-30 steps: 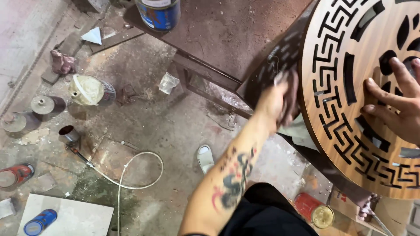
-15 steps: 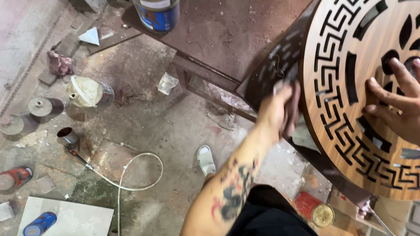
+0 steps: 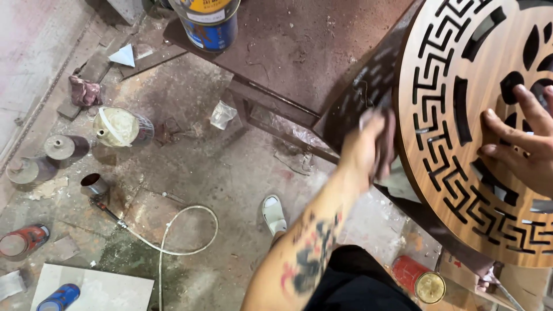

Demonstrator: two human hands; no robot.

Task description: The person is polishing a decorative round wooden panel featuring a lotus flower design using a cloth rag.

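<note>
Head view: dusty concrete floor point(image 3: 242, 173), dark metal table point(image 3: 299, 52) above. Round fretwork wood panel point(image 3: 455, 144) stands at right. Left hand point(image 3: 371, 147) at its edge, blurred, grip can't tell; slid lower vs 0.5 s ago. Right hand point(image 3: 518, 138) flat on panel, fingers spread. Blue-yellow paint can point(image 3: 208, 20) top; red spray can point(image 3: 20, 242) bottom left.

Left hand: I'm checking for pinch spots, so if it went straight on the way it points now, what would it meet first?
The left hand points toward the edge of the round cut-out wooden panel, which looks like the first thing in its line. It already seems at or almost on that rim; blur and depth leave contact unclear.
</note>
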